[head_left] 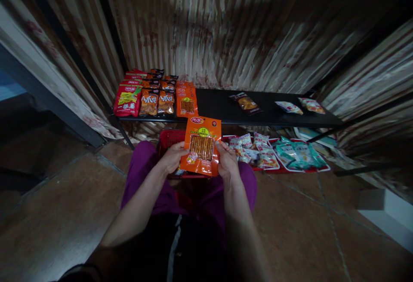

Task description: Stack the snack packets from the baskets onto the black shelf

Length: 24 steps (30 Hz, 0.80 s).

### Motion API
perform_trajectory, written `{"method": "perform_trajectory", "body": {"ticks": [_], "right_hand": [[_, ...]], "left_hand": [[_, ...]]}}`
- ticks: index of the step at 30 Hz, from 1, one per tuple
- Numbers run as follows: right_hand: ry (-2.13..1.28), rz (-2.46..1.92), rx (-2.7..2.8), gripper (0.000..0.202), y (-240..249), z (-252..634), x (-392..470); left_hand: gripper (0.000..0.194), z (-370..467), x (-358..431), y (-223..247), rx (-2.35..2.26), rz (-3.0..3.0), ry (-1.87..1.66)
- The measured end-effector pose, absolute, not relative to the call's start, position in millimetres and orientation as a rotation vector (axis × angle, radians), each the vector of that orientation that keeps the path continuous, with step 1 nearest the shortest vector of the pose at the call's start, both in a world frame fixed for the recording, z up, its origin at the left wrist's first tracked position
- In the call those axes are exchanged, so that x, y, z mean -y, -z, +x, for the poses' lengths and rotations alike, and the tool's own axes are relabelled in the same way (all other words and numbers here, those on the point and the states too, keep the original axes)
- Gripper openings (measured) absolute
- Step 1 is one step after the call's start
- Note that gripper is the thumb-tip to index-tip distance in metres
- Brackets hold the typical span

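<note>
An orange snack packet (202, 146) with a clear window is held flat between my two hands, above a red basket (166, 138) at my knees. My left hand (176, 157) grips its left edge, and my right hand (226, 157) grips its right edge. Just behind it, on the black shelf (213, 101), stand similar orange packets (186, 101). To their left are orange-and-black bags (149, 102) in rows, and red bags (128, 99) at the shelf's left end.
A dark brown packet (247, 103) and two small packets (288, 107) lie on the shelf's right half. Under the shelf, red baskets hold white-and-red packets (266, 157) and green packets (298, 155). Black metal posts rise at both sides, and a white box (392, 213) is at right.
</note>
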State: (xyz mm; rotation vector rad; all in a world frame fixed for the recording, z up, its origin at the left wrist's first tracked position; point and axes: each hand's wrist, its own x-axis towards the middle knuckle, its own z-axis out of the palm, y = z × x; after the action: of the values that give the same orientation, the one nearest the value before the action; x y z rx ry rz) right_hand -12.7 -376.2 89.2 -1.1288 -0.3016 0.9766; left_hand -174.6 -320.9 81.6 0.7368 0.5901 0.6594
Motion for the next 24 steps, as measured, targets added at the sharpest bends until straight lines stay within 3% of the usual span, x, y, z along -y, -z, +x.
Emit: {"method": "perform_trajectory", "body": {"ticks": [6,12,19,24], "right_hand": [[-1.175,-1.160,0.520,0.039,-91.7,-12.0,388.1],[-1.233,-1.146,0.596,0.036,-85.7,-13.4,393.5],[-1.158,-1.137,0.551,0.035,-83.0,-13.5,391.3],[-1.139,-1.152,0.546,0.032,-83.2,-13.8,392.3]], "left_hand": [[0.030,-166.5,309.3,-77.4,-0.618,0.711,-0.860],[0.030,-164.9,299.4,-84.4,-0.608,0.729,-0.929],[0.052,-168.6,313.5,-96.9,-0.500,0.764,-0.813],[0.053,-167.4,316.9,-97.3,-0.513,0.758,-0.841]]}}
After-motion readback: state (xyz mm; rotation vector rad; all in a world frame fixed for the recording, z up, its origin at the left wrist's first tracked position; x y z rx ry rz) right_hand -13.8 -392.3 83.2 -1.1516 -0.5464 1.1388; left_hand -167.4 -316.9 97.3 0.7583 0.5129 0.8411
